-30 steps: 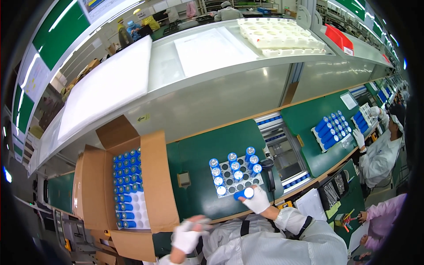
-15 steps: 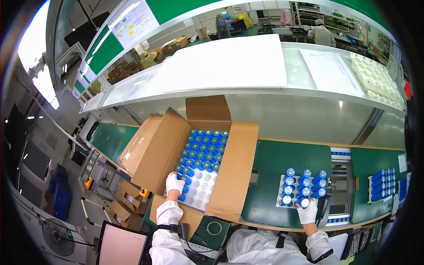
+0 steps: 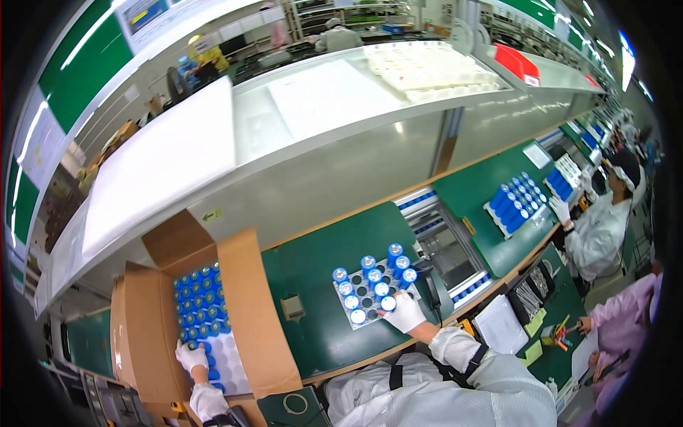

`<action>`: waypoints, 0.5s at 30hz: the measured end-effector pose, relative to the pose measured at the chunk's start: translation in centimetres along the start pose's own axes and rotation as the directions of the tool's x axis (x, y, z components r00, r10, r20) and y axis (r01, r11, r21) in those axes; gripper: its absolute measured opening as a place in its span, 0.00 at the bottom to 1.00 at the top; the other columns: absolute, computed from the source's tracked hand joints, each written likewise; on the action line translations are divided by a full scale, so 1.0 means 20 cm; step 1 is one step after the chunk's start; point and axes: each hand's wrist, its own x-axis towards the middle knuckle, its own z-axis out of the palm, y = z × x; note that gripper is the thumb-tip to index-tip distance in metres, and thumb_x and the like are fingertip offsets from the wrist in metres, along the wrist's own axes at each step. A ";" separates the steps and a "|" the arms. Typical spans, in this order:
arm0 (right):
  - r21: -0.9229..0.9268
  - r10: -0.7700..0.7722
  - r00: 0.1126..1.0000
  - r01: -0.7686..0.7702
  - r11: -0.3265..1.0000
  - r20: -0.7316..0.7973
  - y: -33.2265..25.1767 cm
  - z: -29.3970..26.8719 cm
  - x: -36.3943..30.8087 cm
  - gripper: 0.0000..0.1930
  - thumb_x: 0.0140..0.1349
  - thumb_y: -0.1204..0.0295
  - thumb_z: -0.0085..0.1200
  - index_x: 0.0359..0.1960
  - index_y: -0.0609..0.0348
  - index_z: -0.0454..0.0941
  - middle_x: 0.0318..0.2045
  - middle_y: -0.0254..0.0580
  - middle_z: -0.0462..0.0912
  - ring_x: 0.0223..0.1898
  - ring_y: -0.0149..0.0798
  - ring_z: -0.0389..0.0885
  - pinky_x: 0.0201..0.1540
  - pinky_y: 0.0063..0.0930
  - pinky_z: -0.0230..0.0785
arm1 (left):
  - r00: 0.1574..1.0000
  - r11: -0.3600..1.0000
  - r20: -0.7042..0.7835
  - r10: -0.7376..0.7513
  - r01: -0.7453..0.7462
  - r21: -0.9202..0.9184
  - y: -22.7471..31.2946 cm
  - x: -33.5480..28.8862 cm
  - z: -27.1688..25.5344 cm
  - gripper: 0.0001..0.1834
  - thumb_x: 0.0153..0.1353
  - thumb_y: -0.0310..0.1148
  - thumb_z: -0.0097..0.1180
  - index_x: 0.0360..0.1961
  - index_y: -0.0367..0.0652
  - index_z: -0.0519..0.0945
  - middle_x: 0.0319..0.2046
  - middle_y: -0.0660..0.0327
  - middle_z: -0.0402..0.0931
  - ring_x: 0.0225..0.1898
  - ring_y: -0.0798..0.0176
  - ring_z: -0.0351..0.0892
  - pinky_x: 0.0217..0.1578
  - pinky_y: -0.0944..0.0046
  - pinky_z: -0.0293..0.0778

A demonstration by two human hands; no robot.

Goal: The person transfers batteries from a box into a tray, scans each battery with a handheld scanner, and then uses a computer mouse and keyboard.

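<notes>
My left hand, in a white glove with bare fingertips, is inside a cardboard box. Its fingers close round a blue battery cell by the box's left wall. Rows of upright blue cells fill the far part, while a white tray with round pockets shows nearer me. To the right, my similarly gloved right hand grips a blue cell at the front of a holed pale plate. Several other blue cells stand upright there in three rows; the palm hides the plate's front right corner.
Beyond the green table run conveyor rails. A dark handheld device lies beside the plate. Farther right are another loaded cell tray and a seated co-worker. A shelf spans above the table.
My view has swung to the right, so box and plate now appear farther left and tilted. Both hands stay at the same cells; the cell groups look unchanged.
</notes>
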 end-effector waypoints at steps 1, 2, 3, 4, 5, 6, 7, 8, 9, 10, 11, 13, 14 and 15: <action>0.000 0.020 1.000 -0.020 1.000 0.016 0.00 0.00 0.00 0.32 0.52 0.46 0.66 0.43 0.64 0.74 0.44 0.57 0.79 0.41 0.63 0.81 0.43 0.51 0.76 | 0.997 0.997 -0.075 -0.005 -0.001 -0.074 0.02 0.00 0.00 0.22 0.48 0.28 0.73 0.43 0.32 0.80 0.60 0.49 0.71 0.60 0.49 0.70 0.59 0.56 0.69; 0.000 0.047 0.999 -0.047 0.999 0.022 0.01 -0.03 -0.01 0.33 0.52 0.46 0.66 0.44 0.65 0.74 0.44 0.57 0.79 0.41 0.63 0.82 0.44 0.51 0.76 | 0.990 0.919 -0.092 -0.110 0.066 -0.389 0.10 -0.02 -0.02 0.19 0.53 0.25 0.69 0.44 0.32 0.77 0.51 0.50 0.78 0.49 0.53 0.77 0.51 0.60 0.73; 0.011 0.069 0.997 -0.070 0.997 0.037 0.01 -0.06 -0.02 0.33 0.52 0.46 0.66 0.44 0.65 0.74 0.44 0.58 0.79 0.42 0.63 0.82 0.44 0.51 0.76 | 0.967 0.821 0.065 -0.247 0.245 -0.517 0.16 -0.02 -0.07 0.18 0.56 0.24 0.67 0.47 0.33 0.77 0.47 0.53 0.79 0.44 0.55 0.78 0.46 0.61 0.75; 0.021 0.095 0.994 -0.096 0.995 0.054 0.03 -0.08 -0.02 0.33 0.52 0.45 0.66 0.45 0.65 0.74 0.44 0.58 0.79 0.42 0.63 0.82 0.44 0.50 0.76 | 0.904 0.684 0.244 -0.351 0.425 -0.593 0.33 -0.08 -0.22 0.18 0.58 0.24 0.65 0.49 0.35 0.76 0.43 0.55 0.79 0.39 0.57 0.79 0.42 0.62 0.76; 0.028 0.086 0.995 -0.088 0.996 0.057 0.01 -0.08 -0.01 0.33 0.52 0.45 0.66 0.45 0.65 0.74 0.44 0.58 0.79 0.42 0.63 0.82 0.44 0.50 0.76 | 0.930 0.740 0.134 -0.343 0.356 -0.571 0.44 -0.19 -0.40 0.17 0.61 0.25 0.62 0.52 0.38 0.76 0.41 0.56 0.78 0.38 0.60 0.79 0.36 0.64 0.77; 0.041 0.080 0.995 -0.083 0.996 0.055 0.00 -0.07 0.00 0.34 0.52 0.45 0.66 0.45 0.65 0.74 0.44 0.58 0.79 0.42 0.63 0.82 0.45 0.50 0.76 | 0.976 0.892 -0.134 -0.171 0.096 -0.442 0.11 -0.08 -0.22 0.17 0.64 0.28 0.60 0.54 0.38 0.74 0.42 0.53 0.78 0.37 0.62 0.78 0.35 0.64 0.76; 0.046 0.093 0.994 -0.095 0.994 0.049 0.00 -0.07 -0.01 0.34 0.52 0.45 0.66 0.44 0.65 0.74 0.44 0.58 0.79 0.42 0.63 0.82 0.45 0.50 0.76 | 0.972 0.678 -0.039 -0.232 0.132 -0.723 0.17 -0.14 -0.27 0.19 0.64 0.29 0.61 0.55 0.36 0.72 0.45 0.51 0.77 0.40 0.59 0.79 0.39 0.61 0.78; 0.046 0.105 0.993 -0.107 0.993 0.047 0.01 -0.07 -0.01 0.34 0.52 0.45 0.66 0.44 0.65 0.74 0.44 0.58 0.79 0.42 0.63 0.82 0.45 0.50 0.76 | 0.965 0.378 0.074 -0.253 0.169 -0.910 0.25 -0.21 -0.35 0.22 0.64 0.31 0.61 0.56 0.34 0.70 0.48 0.49 0.77 0.44 0.56 0.80 0.42 0.57 0.79; 0.039 0.106 0.993 -0.109 0.993 0.051 0.00 -0.07 0.00 0.34 0.52 0.45 0.66 0.44 0.64 0.74 0.44 0.58 0.79 0.42 0.63 0.82 0.45 0.50 0.76 | 0.964 0.381 0.069 -0.257 0.166 -0.910 0.27 -0.28 -0.39 0.22 0.64 0.31 0.61 0.56 0.34 0.70 0.48 0.49 0.77 0.44 0.56 0.80 0.42 0.57 0.79; 0.033 0.106 0.993 -0.108 0.994 0.055 -0.01 -0.07 0.00 0.34 0.51 0.44 0.66 0.44 0.64 0.74 0.44 0.58 0.79 0.42 0.62 0.82 0.44 0.50 0.77 | 0.977 0.213 0.130 -0.171 0.165 -0.963 0.27 -0.33 -0.44 0.26 0.64 0.34 0.63 0.57 0.32 0.69 0.51 0.48 0.75 0.48 0.52 0.78 0.47 0.52 0.79; 0.033 0.107 0.993 -0.109 0.994 0.057 0.00 -0.07 0.00 0.34 0.51 0.44 0.66 0.44 0.64 0.74 0.44 0.58 0.79 0.42 0.62 0.82 0.44 0.50 0.77 | 0.982 0.037 0.179 -0.068 0.182 -0.983 0.31 -0.40 -0.47 0.31 0.63 0.38 0.64 0.59 0.30 0.67 0.54 0.46 0.73 0.52 0.48 0.77 0.52 0.47 0.78; 0.042 0.099 0.994 -0.101 0.994 0.052 0.02 -0.05 0.00 0.34 0.51 0.43 0.66 0.43 0.64 0.74 0.44 0.58 0.79 0.42 0.62 0.83 0.44 0.50 0.77 | 0.979 -0.048 0.203 0.034 0.205 -0.978 0.48 -0.57 -0.56 0.35 0.61 0.42 0.65 0.60 0.30 0.65 0.55 0.44 0.72 0.55 0.45 0.75 0.55 0.44 0.76; 0.044 0.098 0.994 -0.100 0.994 0.053 0.02 -0.06 0.00 0.34 0.51 0.43 0.66 0.43 0.64 0.74 0.44 0.58 0.79 0.42 0.62 0.83 0.44 0.50 0.77 | 0.965 -0.129 0.220 0.145 0.239 -0.962 0.61 -0.66 -0.59 0.39 0.60 0.46 0.66 0.60 0.29 0.64 0.57 0.43 0.71 0.59 0.42 0.73 0.59 0.42 0.74; 0.034 0.099 0.993 -0.102 0.994 0.071 0.01 -0.06 0.00 0.34 0.51 0.43 0.66 0.43 0.64 0.74 0.44 0.58 0.79 0.42 0.62 0.83 0.44 0.50 0.77 | 0.950 -0.232 0.254 0.181 0.292 -0.928 0.72 -0.75 -0.60 0.39 0.59 0.48 0.66 0.60 0.29 0.65 0.57 0.42 0.71 0.59 0.41 0.73 0.59 0.42 0.73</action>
